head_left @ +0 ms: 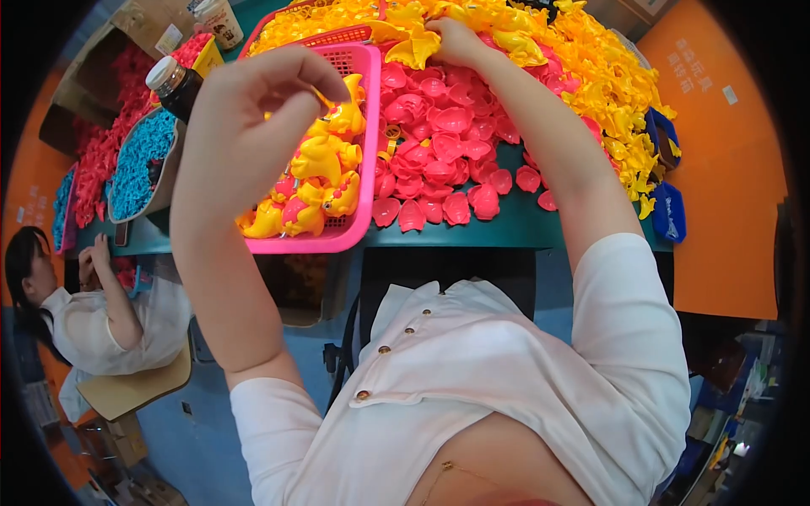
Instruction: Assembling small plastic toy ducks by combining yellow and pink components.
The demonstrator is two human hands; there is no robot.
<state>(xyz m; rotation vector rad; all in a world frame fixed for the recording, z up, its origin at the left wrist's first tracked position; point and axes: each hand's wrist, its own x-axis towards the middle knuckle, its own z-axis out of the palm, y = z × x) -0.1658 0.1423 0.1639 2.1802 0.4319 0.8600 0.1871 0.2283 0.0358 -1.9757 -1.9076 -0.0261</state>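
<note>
Left hand (245, 110) raised over the near pink basket (368, 160), back of the wrist to the viewer; fingers curled, thumb and forefinger apart, nothing visible in the gap between them. Right hand (458, 44) stretched farther out, fingertips bent down among yellow pieces (413, 46); whether they pinch one or merely touch it cannot be told, the tips being partly hidden. The piece at those fingertips: bright yellow, slightly glossy, thin-walled, pointed lobes spreading from a middle, lying at the left edge of the right hand. More of the same kind heaped beyond that hand and well down to its right, jumbled at every angle. Nearer the wearer than the right hand, a broad spread of pinkish-red shells (451, 120): smooth, shiny, rounded and cupped, some hollow side up, some nested or overlapping, the nearest ones loose on the green table (515, 232). Below and right of the left hand, inside the basket, yellow figures (319, 160): plump, glossy, rounded bodies with red patches, lying tumbled against one another. Just past the left hand's fingers, a red basket (342, 36) with further yellow pieces. Left of the left hand, a dark bottle (177, 88) with a pale cap, and blue shreds (142, 164) filling a pale container.
</note>
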